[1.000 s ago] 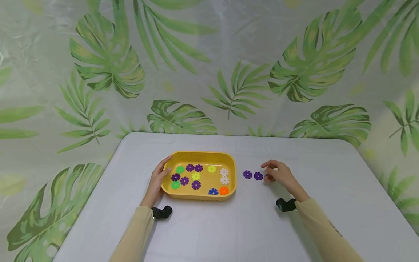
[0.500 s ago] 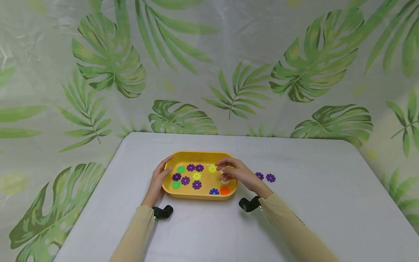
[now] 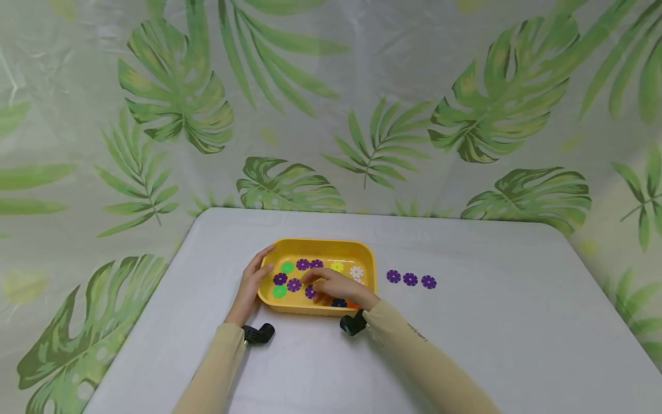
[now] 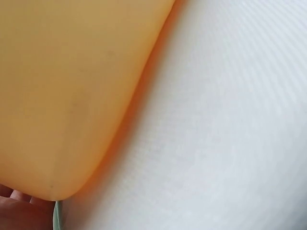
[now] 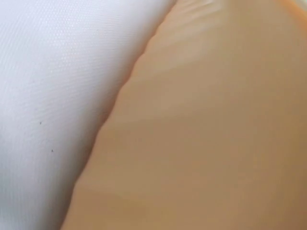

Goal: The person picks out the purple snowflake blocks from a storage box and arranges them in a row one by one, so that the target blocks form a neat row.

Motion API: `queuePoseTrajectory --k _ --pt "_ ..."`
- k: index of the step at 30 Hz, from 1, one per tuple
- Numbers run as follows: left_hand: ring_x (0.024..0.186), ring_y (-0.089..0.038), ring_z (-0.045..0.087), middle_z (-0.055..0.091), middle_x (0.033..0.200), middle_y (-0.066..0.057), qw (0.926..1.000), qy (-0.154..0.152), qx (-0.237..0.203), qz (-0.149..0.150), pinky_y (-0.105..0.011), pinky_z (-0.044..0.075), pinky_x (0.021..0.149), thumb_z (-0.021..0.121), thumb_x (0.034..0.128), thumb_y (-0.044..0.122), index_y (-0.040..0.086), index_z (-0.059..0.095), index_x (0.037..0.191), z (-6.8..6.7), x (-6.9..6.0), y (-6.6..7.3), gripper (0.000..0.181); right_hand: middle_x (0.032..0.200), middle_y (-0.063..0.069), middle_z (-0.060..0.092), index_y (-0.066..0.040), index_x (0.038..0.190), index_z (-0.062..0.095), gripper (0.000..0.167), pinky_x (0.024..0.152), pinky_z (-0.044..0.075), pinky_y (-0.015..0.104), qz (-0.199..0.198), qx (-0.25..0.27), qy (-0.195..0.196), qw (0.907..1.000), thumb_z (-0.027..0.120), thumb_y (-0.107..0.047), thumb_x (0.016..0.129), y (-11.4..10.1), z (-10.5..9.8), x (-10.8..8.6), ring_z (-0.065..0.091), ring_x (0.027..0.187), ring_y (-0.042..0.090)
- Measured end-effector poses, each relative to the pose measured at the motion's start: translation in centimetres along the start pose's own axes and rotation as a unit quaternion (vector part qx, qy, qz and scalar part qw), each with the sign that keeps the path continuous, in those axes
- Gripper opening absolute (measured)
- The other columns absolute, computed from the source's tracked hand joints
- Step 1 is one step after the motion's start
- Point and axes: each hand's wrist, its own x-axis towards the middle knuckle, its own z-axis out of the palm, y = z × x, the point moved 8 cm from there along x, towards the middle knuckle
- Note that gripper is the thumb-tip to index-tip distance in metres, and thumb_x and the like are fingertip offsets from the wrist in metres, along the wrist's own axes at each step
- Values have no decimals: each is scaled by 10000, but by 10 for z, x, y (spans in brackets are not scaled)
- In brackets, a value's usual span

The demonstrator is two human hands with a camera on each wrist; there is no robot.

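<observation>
A yellow tray holds several notched, snowflake-shaped plastic discs, in purple, green, yellow, white, blue and orange. My left hand grips its left end, thumb over the rim and fingers along the outside. Inside the tray, my right hand reaches down with bent fingers at a purple disc, partly covering it. No disc shows between those fingertips. Another purple disc lies just left of them. In the left wrist view the tray wall fills the left side; in the right wrist view the tray wall hides the right hand.
Three purple discs lie in a row on the white tablecloth right of the tray: a left one, a middle one and a right one. A leaf-patterned curtain hangs behind the table.
My right hand has moved left from the table, over the white discs, to the purple discs in the tray. A third purple disc now shows in the row. The left hand keeps its grip.
</observation>
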Motion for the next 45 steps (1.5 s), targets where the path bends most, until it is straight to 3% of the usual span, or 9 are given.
queuePoseTrajectory --k 6,14,23,29,38,45 --pt "1409 -112 191 320 1517 9 10000 -44 -3 -15 -312 144 1149 465 1002 120 126 439 1436 1 0 0 435 1046 123 583 0 1192 598 311 629 509 241 162 -171 13 9997 436 45 930 6 6 6 562 731 174" --pt "1408 -110 193 320 1515 15 9999 -63 -97 -15 -307 144 1148 463 1003 116 131 445 1433 0 -1 0 430 1039 102 595 43 1114 633 342 623 450 213 -7 -520 -20 9986 461 132 831 5 7 7 494 724 151" --pt "1407 -107 199 319 1518 10 10000 -19 -62 32 -303 157 1145 459 995 103 123 439 1437 1 -1 1 442 775 63 601 34 894 650 124 545 459 188 248 -638 369 9970 537 87 889 8 1 7 501 592 125" --pt "1406 -110 202 318 1518 9 9999 -30 -97 37 -307 157 1146 460 996 107 123 438 1437 1 -1 1 442 778 55 569 -9 910 638 98 575 454 216 302 -620 498 9964 548 30 916 10 -8 0 483 616 150" --pt "1410 -116 192 302 1526 -2 9998 -80 -165 -58 -299 147 1147 453 1005 96 112 421 1446 3 -2 5 443 852 91 519 6 1046 624 138 595 485 243 41 -182 642 9978 530 -44 958 -4 -37 -25 489 637 164" --pt "1406 -108 202 321 1516 6 9999 -88 -135 55 -300 143 1148 468 1004 128 119 433 1439 1 -1 1 436 885 94 607 34 1098 599 197 614 481 256 -92 136 1123 9935 540 -98 965 3 -85 -58 500 675 180"
